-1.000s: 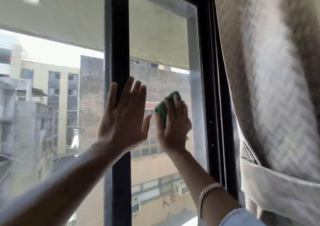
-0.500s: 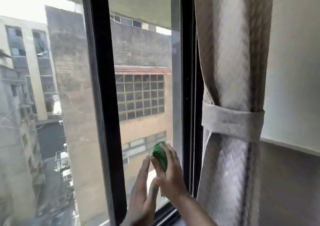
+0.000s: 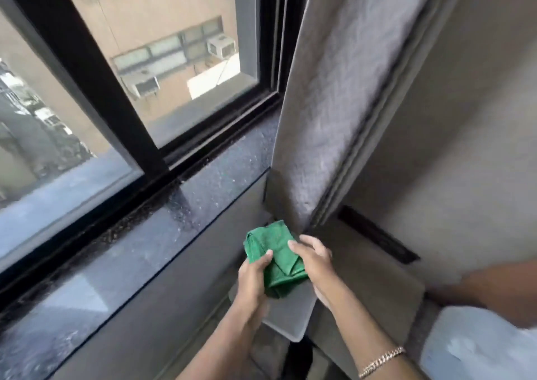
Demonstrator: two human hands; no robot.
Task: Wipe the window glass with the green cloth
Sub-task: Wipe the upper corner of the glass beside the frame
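Far left of the frame is the glass (image 3: 43, 123), with blurry buildings outside through it. A thick black mullion (image 3: 87, 68) cuts diagonally from the upper left down toward the middle, and right of it there's a second pane (image 3: 180, 51) looking out at a tan building with a couple of AC units on its wall. Below both panes the black frame track runs along the dark speckled sill (image 3: 139, 248), which is shiny and has dusty grit sitting along the track edge.

Lower middle of the frame is where my hands are, down below the sill edge and nowhere near the pane. My left hand (image 3: 252, 280) is gripping the green cloth (image 3: 276, 257) from the left, thumb on top and fingers curled under it. The cloth is folded into a wad, with a couple of layers showing. My right hand (image 3: 316, 260) has the other side, fingertips pinched onto the top fold. So both hands are closed on it, holding it between them in mid-air.

Just above the cloth the grey curtain (image 3: 343, 94) hangs down, its bottom end nearly touching it. There's a gold bracelet (image 3: 380, 362) on my right wrist, bottom of the frame. Right side is plain beige wall (image 3: 465, 147).
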